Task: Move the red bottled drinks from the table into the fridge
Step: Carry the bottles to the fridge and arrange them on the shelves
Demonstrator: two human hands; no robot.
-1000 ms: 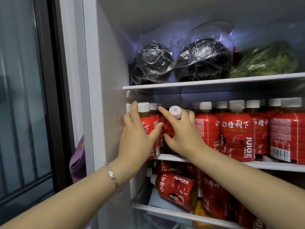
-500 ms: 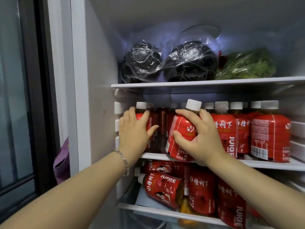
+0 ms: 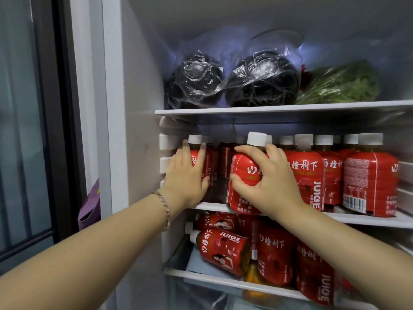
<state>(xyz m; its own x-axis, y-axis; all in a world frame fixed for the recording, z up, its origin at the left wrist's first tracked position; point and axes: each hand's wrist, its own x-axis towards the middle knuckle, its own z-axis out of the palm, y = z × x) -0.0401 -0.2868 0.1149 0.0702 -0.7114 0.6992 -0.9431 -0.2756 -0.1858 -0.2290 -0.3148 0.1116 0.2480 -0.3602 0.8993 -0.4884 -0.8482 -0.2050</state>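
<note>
Right hand (image 3: 266,182) wrapped round a red bottle (image 3: 245,166), thumb low, fingers over its shoulder; bottle near upright, base at the front lip of the middle shelf (image 3: 357,217) inside the fridge (image 3: 143,97); left hand (image 3: 186,175) clasps the end bottle (image 3: 194,156) by the wall, steadying it.

Judgement: slide the base fully onto the shelf, into the gap between the two; keep it vertical; let go only once seated, else it may tip off the lip.

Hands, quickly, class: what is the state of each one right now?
Left hand: grips the leftmost red bottle on the middle shelf.
Right hand: grips a tilted red bottle beside it.
</note>
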